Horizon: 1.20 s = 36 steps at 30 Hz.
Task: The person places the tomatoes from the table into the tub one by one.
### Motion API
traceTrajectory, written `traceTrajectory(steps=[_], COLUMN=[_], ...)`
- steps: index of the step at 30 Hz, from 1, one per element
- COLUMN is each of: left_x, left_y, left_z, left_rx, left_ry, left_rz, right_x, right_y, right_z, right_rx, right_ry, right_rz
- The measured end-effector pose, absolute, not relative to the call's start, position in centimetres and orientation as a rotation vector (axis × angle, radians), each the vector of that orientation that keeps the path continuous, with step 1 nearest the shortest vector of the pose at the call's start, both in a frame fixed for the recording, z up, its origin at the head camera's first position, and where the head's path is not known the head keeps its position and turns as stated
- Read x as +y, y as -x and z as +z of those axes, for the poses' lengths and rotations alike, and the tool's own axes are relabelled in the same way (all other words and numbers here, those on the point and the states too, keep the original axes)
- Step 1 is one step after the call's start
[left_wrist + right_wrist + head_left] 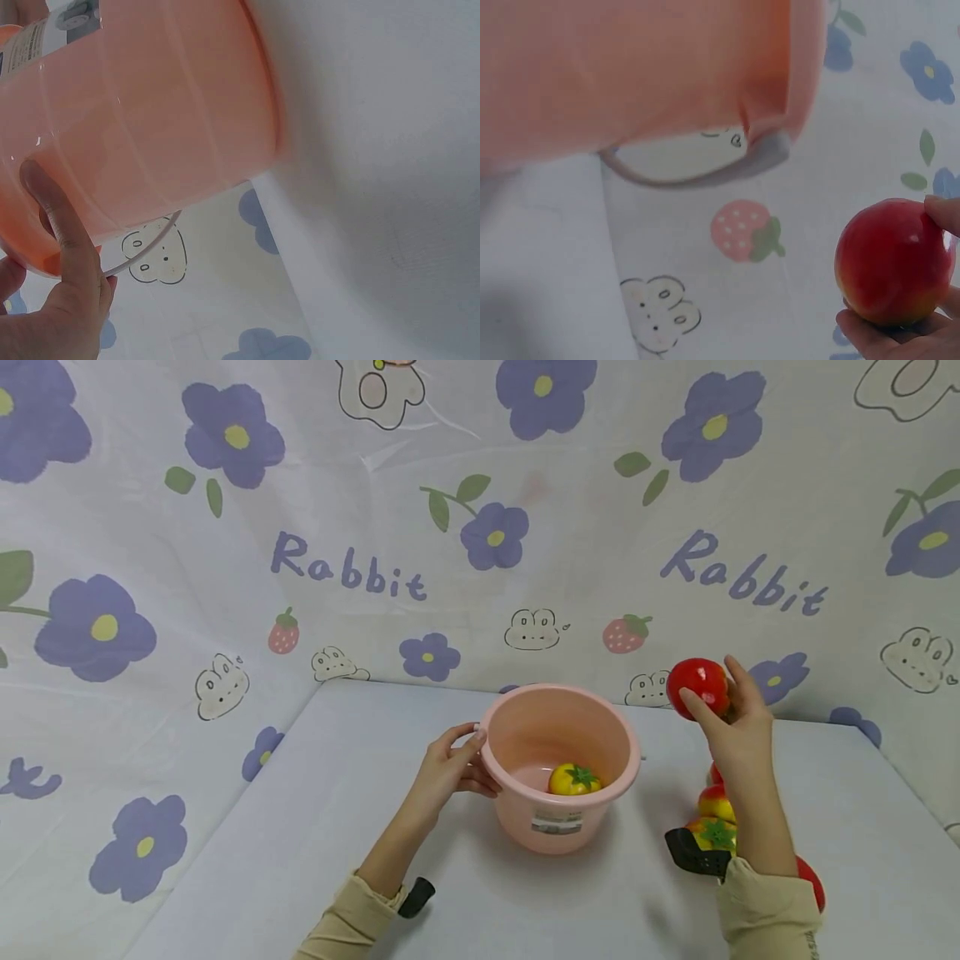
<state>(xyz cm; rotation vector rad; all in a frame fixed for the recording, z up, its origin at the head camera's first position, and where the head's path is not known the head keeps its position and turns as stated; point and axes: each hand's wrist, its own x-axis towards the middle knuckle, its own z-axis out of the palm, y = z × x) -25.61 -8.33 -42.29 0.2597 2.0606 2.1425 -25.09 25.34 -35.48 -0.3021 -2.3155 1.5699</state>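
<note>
A pink bucket (pixel 558 827) stands upright on the white table, with a yellow fruit with a green leafy top (pixel 574 780) inside it. My left hand (pixel 450 768) grips the bucket's rim on its left side; in the left wrist view, a finger of this hand (pixel 67 285) lies along the outer wall. Raised to the right of the bucket, above rim height, my right hand (pixel 742 718) holds a glossy red apple (pixel 697 687) between thumb and fingers. The right wrist view shows the apple (pixel 892 262) apart from the bucket (pixel 630 75), its lower side yellowish.
More fruit lies on the table by my right forearm: a red-and-yellow one (pixel 716 803), a yellow-orange one with green leaves (pixel 712 833) and a red one (pixel 812 883), partly hidden. A patterned cloth (pixel 465 610) hangs behind the table (pixel 360 752). The bucket's handle (pixel 697 180) hangs at its far side.
</note>
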Motion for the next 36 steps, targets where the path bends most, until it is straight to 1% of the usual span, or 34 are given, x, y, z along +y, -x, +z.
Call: traceTrajectory(steps=[18,36], left_x=[-8.3,-8.2], left_y=[25.7,25.6], left_z=[-42.3,-42.4], left_rx=[2.072,2.067], left_ry=[-0.26,-0.246], left_rz=[2.135,2.147], right_x=[20.0,15.4], right_y=[26.0,27.1], right_z=[-32.5,-31.1], right_rx=[-2.26,-2.244], right_ry=[0.03,-0.16], right_rz=[1.599,1.668])
